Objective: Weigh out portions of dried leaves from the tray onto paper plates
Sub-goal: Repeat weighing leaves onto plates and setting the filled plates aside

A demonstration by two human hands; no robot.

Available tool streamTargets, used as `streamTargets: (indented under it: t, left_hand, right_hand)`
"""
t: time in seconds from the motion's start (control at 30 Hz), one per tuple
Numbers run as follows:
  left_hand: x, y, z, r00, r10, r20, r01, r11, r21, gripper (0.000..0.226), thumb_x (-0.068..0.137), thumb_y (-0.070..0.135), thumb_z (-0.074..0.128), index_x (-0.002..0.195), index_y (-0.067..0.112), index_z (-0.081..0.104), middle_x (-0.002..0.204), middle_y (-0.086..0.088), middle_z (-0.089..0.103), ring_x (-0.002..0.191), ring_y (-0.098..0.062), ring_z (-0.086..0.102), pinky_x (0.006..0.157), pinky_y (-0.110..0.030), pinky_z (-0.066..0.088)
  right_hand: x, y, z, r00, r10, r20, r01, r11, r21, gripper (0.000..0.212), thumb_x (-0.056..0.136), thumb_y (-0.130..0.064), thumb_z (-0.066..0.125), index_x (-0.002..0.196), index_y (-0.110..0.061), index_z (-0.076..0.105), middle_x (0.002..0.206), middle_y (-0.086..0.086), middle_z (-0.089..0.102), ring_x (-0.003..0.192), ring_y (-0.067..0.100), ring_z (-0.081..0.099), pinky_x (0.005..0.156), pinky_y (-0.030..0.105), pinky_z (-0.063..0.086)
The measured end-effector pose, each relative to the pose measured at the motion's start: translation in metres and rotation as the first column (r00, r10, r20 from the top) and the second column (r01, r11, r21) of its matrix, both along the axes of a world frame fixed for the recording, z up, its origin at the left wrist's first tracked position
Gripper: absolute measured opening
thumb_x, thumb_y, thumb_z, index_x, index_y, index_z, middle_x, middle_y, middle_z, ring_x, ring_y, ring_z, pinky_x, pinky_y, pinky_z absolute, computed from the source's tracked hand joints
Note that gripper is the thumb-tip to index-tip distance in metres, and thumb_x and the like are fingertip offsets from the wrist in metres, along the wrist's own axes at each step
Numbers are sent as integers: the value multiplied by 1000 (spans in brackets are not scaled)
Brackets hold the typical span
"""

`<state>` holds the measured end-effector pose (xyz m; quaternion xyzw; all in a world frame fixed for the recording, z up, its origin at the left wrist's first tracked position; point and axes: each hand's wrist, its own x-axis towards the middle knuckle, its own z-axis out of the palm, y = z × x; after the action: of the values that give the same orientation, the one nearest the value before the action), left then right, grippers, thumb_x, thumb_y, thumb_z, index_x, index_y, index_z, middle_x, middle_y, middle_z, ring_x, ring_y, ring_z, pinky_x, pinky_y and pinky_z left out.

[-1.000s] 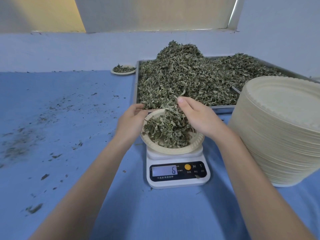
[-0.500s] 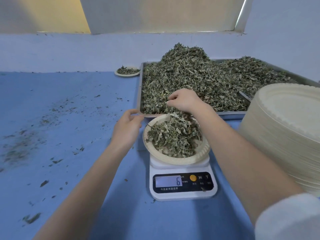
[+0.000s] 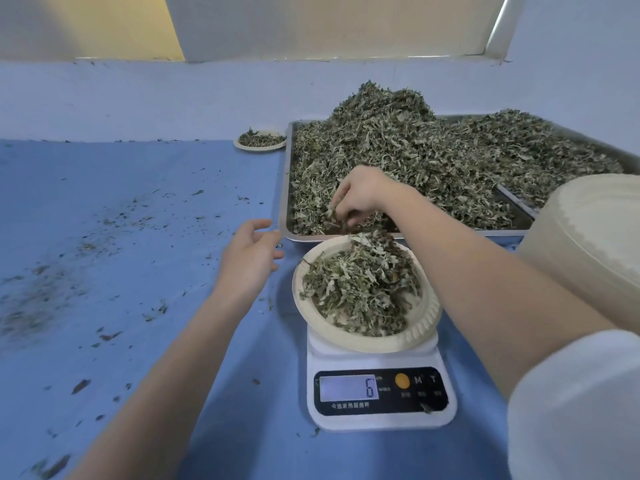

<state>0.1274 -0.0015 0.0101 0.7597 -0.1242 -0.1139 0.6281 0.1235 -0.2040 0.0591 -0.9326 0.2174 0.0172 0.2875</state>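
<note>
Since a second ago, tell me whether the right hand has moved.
Yes. The right hand has gone from over the paper plate on the scale back into the tray, where it pinches leaves.

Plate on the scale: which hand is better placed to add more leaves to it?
Right. The right hand is already in the tray, fingers curled into the leaves just behind the plate. The left hand hovers open beside it, holding nothing.
</note>
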Motion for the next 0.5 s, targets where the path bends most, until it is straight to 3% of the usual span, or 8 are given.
streamTargets:
  t: [0.17,0.27,0.43,0.5]
  left_hand:
    - [-6,-7,5,999,-16,28,16,1000,8,25,96,19,49,121,19,51,96,8,56,84,-11,61,79,-31,51]
    - [-9,-8,6,999,4,45,-5,999,34,21,94,18,49,115,20,52,91,10,55,89,-16,60,90,-40,50]
    - [-18,-4,5,997,29,74,-34,997,71,21,94,16,47,112,22,53,104,0,55,102,-23,58,95,-46,47]
    - [-22,-1,5,996,32,82,-39,997,73,24,93,14,46,114,20,54,105,0,55,101,-24,58,95,-46,47]
  right_hand:
    - [-31,4,36,977,-88,194,64,990,125,15,75,0,74,88,-7,74,80,3,69,60,12,69,59,24,59]
    - [-60,17,51,955,-73,288,19,982,187,19,75,3,72,91,-6,74,80,2,67,60,15,70,58,23,58]
    - [-105,43,63,957,70,282,-92,994,65,21,78,-5,72,93,-19,73,80,-1,68,58,8,69,54,16,54]
    - [-120,52,66,972,156,176,-148,987,-60,22,80,-16,71,98,-29,72,83,-10,68,62,3,65,59,18,52]
